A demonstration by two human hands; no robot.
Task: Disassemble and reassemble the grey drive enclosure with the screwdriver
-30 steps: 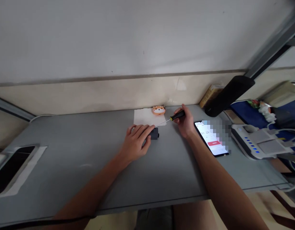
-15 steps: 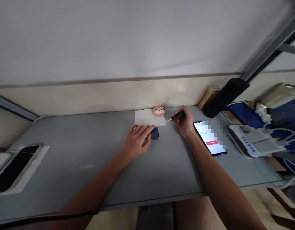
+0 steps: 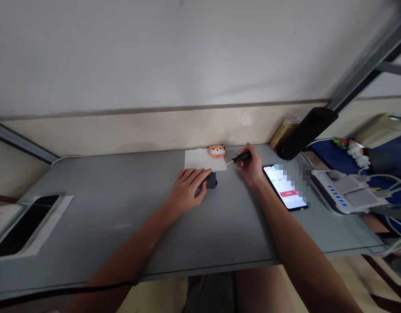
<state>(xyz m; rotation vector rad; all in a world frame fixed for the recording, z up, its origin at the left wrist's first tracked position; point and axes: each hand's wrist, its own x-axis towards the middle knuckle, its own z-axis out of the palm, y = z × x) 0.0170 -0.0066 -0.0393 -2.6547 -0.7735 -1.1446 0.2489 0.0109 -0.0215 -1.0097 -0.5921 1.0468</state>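
Observation:
A small dark grey box-shaped device [image 3: 211, 181] with slots lies on the grey desk [image 3: 128, 243]. My left hand [image 3: 191, 189] is closed on it, fingers over the top and thumb at the near side, covering its left part. My right hand [image 3: 251, 165] grips the black handle of a screwdriver [image 3: 241, 157] with a yellow collar. Its thin metal shaft slants down to the left. The tip ends by my left fingertips at the device's upper edge; whether it touches a screw I cannot tell.
Behind the device lie white paper [image 3: 197, 159] and an orange animal-faced case [image 3: 217, 151]. To the right are a lit phone [image 3: 285, 187], a power strip [image 3: 345, 191] with plugs, a black cylinder [image 3: 306, 132] and a small box [image 3: 283, 131]. A dark-screened device [image 3: 26, 226] lies far left.
The view has shifted slightly. Both hands keep their grips, and the screwdriver stays at nearly the same slant beside the device.

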